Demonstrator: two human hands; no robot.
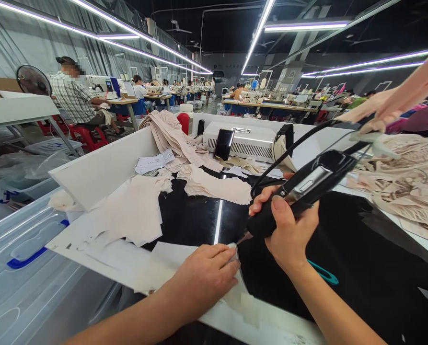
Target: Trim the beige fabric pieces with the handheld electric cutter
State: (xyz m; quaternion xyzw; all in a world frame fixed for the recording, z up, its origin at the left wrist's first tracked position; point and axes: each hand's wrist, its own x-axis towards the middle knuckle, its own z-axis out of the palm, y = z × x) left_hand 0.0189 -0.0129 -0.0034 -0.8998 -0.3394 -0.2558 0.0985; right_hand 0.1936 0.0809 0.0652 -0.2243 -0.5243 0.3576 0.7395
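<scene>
My right hand (291,232) is wrapped around a black corded electric hand tool (307,184) with a silver lever along its body. The tool slants down to the left, and its narrow metal tip meets the edge of a white sheet (172,250). My left hand (208,270) presses on that sheet near the table's front, fingers bunched over a small pale block (233,248) beside the tip. Most of the block is hidden under my fingers. A teal thread snipper (323,272) lies on the black tabletop (350,244), partly behind my right forearm.
Stacked beige fabric pieces (219,184) and a larger pale stack (133,208) lie left and beyond. A phone (224,143) leans on a white vented box (249,139). At right, another person's hands (382,108) hold pale material over a fabric heap (408,177). Plastic bins (30,268) stand left.
</scene>
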